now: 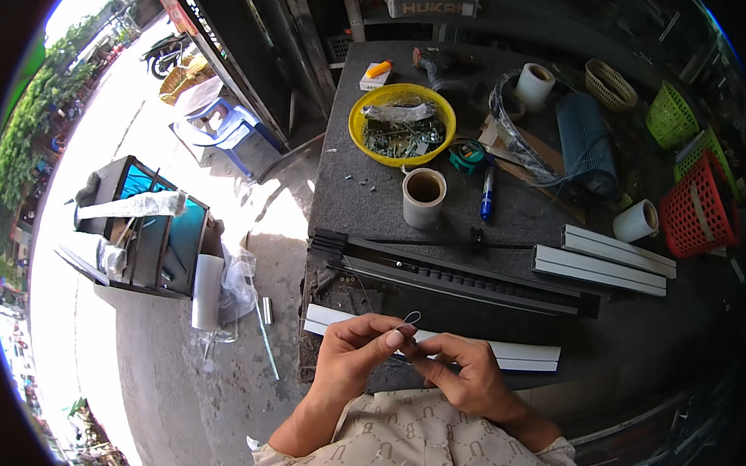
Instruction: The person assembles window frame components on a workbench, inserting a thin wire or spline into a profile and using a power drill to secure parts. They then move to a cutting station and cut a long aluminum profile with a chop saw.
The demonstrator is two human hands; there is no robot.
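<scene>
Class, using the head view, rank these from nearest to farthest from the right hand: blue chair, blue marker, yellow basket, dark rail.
From the right hand:
1. Dark rail, just beyond it
2. Blue marker, past the rail
3. Yellow basket, farther back, left
4. Blue chair, far left

This looks like a workshop, open to sunlit ground. A dark workbench holds a yellow basket of small hardware, a tape measure, coiled wire and white rails
</scene>
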